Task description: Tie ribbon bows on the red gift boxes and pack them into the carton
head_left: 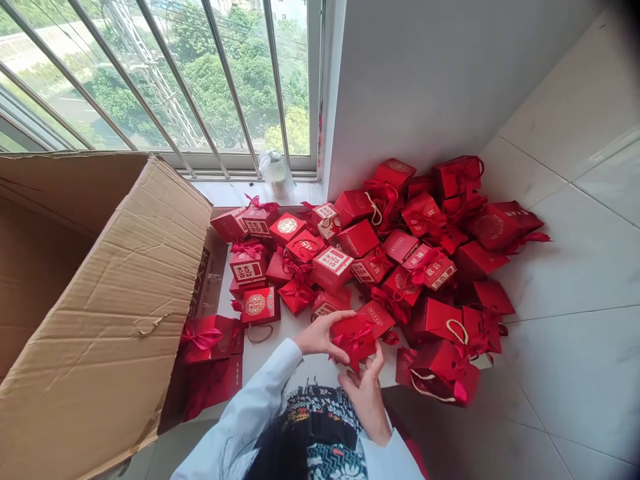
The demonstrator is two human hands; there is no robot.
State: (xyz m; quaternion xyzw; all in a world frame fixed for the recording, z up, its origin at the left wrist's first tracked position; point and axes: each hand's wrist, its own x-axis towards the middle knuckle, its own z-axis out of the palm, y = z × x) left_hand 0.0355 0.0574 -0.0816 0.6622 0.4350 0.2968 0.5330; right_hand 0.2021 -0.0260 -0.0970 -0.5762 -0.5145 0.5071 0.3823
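Observation:
A red gift box (376, 319) with a ribbon bow sits between my hands in the lower middle of the view. My left hand (324, 337) grips its left side, thumb in front and fingers over the far edge. At its near right corner, my right hand (367, 392) holds on with curled fingers close to the ribbon tails. Just beyond lies a pile of similar red boxes, among them one with a white double-happiness label (334, 261) and one with a round gold emblem (256, 305). The box's underside is hidden.
A large open cardboard box (115, 300) stands at the left, with several red boxes (213, 340) beside its right wall. A plastic-wrapped container (275, 175) rests on the sill by the barred window. Red boxes with rope handles (440, 373) lie at the right, near the tiled wall (575, 287).

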